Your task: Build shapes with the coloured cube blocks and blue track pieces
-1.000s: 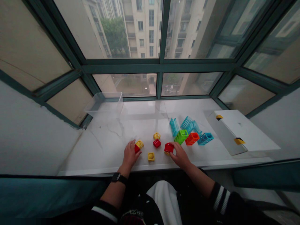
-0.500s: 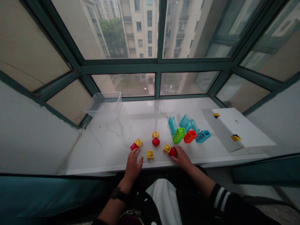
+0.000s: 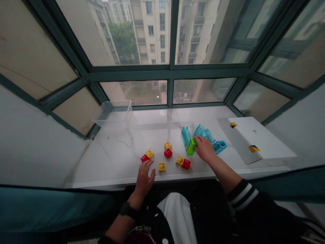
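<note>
Small red and yellow toy blocks lie on a white marble sill: a red and yellow pair, a yellow one, a red one, a yellow one and another yellow-red pair. My left hand rests open at the sill's front edge, just below the left pair. My right hand lies over the bigger lattice blocks, fingers on the green block; it hides the orange one. Cyan pieces lie behind it.
A clear plastic tub stands at the back left of the sill. A white box with yellow tabs lies at the right. Window frames close off the back.
My right hand left the red block by the yellow one and moved right and back onto the green block. My left hand drew back from the left pair to the front edge.
</note>
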Motion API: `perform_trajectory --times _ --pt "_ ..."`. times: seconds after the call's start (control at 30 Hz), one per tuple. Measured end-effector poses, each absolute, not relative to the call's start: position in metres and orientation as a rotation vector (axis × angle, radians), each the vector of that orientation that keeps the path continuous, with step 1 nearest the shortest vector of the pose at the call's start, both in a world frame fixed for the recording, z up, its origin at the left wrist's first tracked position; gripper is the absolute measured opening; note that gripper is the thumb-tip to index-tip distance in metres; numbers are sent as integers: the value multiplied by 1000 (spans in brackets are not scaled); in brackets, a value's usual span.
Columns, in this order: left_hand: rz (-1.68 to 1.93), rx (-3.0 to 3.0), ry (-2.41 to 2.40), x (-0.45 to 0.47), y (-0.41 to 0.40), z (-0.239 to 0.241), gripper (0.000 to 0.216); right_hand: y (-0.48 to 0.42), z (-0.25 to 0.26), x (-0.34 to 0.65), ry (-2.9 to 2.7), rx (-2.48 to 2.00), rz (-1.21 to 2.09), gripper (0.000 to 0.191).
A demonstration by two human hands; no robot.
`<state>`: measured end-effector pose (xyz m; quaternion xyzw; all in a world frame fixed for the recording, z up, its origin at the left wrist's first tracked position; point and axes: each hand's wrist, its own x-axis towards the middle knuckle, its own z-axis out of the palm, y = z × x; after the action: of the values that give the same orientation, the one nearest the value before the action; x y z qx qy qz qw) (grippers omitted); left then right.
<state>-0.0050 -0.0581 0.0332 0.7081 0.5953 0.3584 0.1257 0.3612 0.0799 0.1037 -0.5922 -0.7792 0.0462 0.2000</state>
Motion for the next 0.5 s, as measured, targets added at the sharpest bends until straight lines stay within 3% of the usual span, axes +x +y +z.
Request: perform_trajectory --times 0.1,0.3,0.43,0.5 --pt "1061 2066 1704 -2 -58 40 38 79 110 368 -2185 -1640 178 43" --pt "1009 2073 1656 27 -43 68 43 57 153 365 -2064 -1420 288 41" --pt "977 2200 1558 57 -21 81 62 45 143 330 -1936 -1280 596 37" --pt "923 2241 1550 62 -12 82 61 42 126 313 -1851 -1230 798 36"
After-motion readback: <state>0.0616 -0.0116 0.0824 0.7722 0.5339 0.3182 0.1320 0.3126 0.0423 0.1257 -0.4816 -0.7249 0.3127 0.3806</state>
